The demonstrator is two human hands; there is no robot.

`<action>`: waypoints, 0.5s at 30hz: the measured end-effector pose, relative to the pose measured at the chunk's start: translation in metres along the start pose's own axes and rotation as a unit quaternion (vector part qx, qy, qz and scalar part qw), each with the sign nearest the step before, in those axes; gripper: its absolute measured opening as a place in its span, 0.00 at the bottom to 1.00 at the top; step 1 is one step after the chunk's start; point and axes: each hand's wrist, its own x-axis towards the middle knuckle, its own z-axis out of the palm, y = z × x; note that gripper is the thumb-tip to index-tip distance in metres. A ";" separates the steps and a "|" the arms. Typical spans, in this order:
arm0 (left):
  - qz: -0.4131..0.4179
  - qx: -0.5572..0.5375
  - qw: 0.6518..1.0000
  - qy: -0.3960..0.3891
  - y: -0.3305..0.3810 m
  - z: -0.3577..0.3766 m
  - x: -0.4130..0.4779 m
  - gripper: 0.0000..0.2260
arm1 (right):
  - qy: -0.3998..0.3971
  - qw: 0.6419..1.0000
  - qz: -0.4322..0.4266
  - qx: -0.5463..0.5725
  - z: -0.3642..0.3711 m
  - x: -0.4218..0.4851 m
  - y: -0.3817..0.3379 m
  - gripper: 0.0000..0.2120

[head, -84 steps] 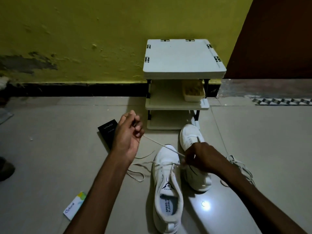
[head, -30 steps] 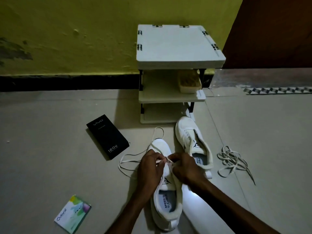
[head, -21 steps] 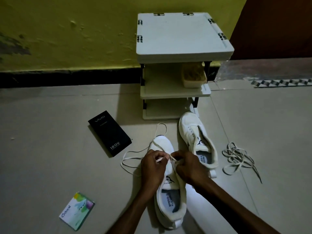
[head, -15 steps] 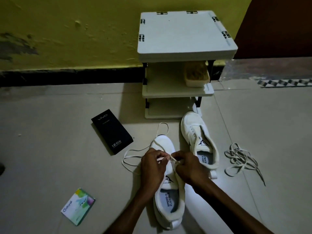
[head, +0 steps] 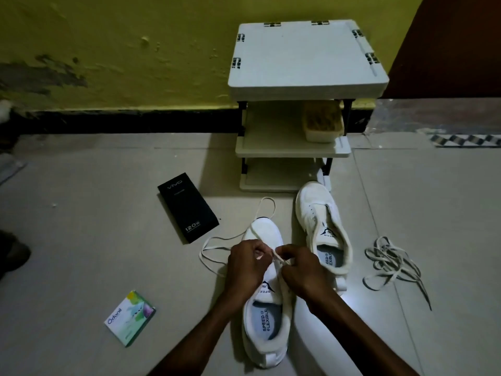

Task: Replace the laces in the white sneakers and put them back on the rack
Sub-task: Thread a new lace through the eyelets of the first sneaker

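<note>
Two white sneakers lie on the tiled floor. The near sneaker (head: 267,321) points away from me, and a white lace (head: 214,244) runs from its eyelets out in loops to the left and over the toe. My left hand (head: 245,267) pinches one strand of this lace above the tongue. My right hand (head: 301,270) pinches the other strand close beside it. The second sneaker (head: 322,226) lies to the right with no lace in it. A white three-shelf rack (head: 306,55) stands against the yellow wall behind the shoes.
A heap of used laces (head: 390,263) lies on the floor at the right. A black phone box (head: 188,206) and a small green-white carton (head: 130,317) lie at the left. A tan brush (head: 322,122) sits on the rack's middle shelf. A dark shoe (head: 12,253) shows at the left edge.
About three seconds ago my left hand was pulling the lace up and to the left. Both hands have since come together over the near sneaker's eyelets and stay there, working the strands.
</note>
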 end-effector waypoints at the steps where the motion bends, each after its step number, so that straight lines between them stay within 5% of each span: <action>1: -0.023 -0.042 0.999 -0.008 -0.001 0.000 0.001 0.04 | -0.001 1.000 0.003 0.007 0.000 0.001 0.000 0.15; 15: -0.073 -0.109 0.991 0.035 -0.009 0.008 -0.006 0.05 | 0.027 0.999 0.006 -0.018 0.008 0.002 0.005 0.19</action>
